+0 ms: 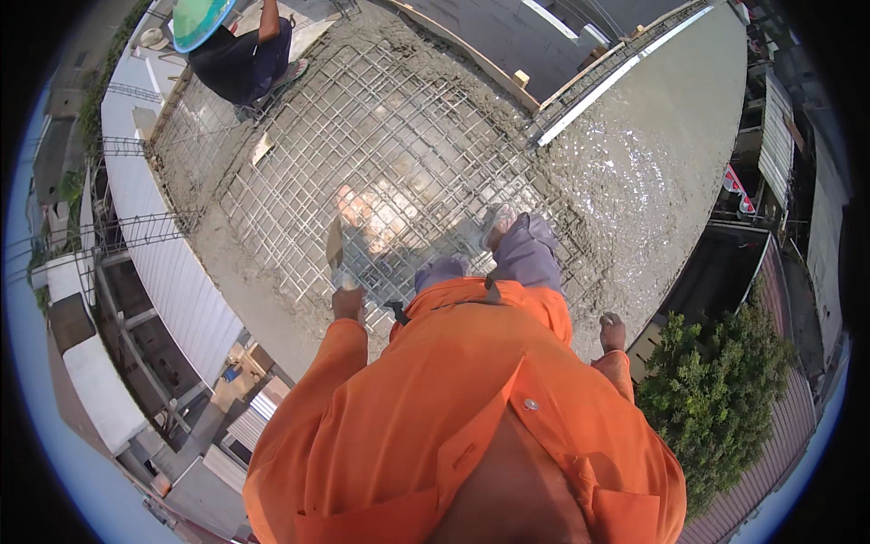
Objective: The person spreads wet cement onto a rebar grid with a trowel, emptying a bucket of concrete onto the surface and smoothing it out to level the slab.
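At my left side, my left hand (348, 305) is closed around the grey, cement-smeared handle of a trowel (335, 243). Its narrow brownish blade points away from me over the steel rebar mesh (299, 195). Out to the right, my right hand (613, 333) hangs above wet concrete with its fingers curled in, and nothing shows in it. My feet stand among the bars, one shoe (499, 225) smeared with cement. Pale, brightly lit patches (385, 222) show beneath the mesh.
A person (245, 63) in dark clothes and a green-and-blue hat crouches at the far left. Smooth wet concrete (666, 118) spreads right, beside a long white straight-edged strip (621, 72). Boards (462, 50) edge the far side. Roofs and a tree (720, 390) lie beyond the slab.
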Action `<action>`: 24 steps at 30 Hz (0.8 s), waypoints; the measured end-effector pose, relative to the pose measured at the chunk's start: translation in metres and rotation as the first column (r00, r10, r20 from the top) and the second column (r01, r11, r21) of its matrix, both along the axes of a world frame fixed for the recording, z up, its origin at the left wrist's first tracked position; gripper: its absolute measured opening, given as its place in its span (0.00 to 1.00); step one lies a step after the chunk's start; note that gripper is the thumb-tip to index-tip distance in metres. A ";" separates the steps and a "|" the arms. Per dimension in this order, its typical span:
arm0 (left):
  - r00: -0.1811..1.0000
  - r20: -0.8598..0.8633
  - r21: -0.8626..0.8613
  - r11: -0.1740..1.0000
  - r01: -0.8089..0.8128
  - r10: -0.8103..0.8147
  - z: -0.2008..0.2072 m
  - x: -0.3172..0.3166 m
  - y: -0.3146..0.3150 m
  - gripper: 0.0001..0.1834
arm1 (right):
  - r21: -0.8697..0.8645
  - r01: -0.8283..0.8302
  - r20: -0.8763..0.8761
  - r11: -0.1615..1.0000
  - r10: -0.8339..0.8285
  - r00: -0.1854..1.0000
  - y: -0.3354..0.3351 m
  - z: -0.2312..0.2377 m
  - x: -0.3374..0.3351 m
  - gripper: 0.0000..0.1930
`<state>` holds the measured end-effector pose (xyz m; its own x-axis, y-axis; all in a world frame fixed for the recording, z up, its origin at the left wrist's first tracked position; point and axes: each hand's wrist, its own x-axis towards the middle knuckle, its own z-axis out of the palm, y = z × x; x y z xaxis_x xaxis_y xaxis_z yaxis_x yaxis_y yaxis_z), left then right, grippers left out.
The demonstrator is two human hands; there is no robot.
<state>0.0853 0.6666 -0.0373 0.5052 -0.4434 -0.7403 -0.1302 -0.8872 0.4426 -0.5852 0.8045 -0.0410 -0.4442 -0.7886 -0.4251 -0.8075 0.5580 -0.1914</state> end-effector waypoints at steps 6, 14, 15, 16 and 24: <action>0.998 0.011 0.095 0.994 -0.061 0.061 0.041 -0.013 -0.047 0.13 | 0.046 -0.631 0.192 0.774 0.613 0.766 -0.123 -0.046 0.064 0.09; 0.990 -0.030 0.038 0.990 -0.139 0.140 0.076 -0.010 -0.131 0.11 | 0.103 0.041 0.659 0.994 -0.099 0.746 -0.346 0.032 0.107 0.08; 0.988 -0.026 0.042 0.988 -0.149 0.150 0.079 -0.009 -0.142 0.11 | 0.003 0.119 0.786 0.993 -0.076 0.614 -0.357 0.028 0.097 0.09; 0.986 -0.054 -0.008 0.987 -0.158 0.157 0.082 -0.008 -0.156 0.11 | 0.004 0.111 0.789 0.994 -0.071 0.610 -0.367 0.019 0.088 0.09; 0.955 -0.209 -0.026 0.975 -0.221 0.210 0.105 0.014 -0.250 0.08 | 0.082 0.110 0.459 0.990 -0.136 0.878 -0.345 0.000 0.114 0.13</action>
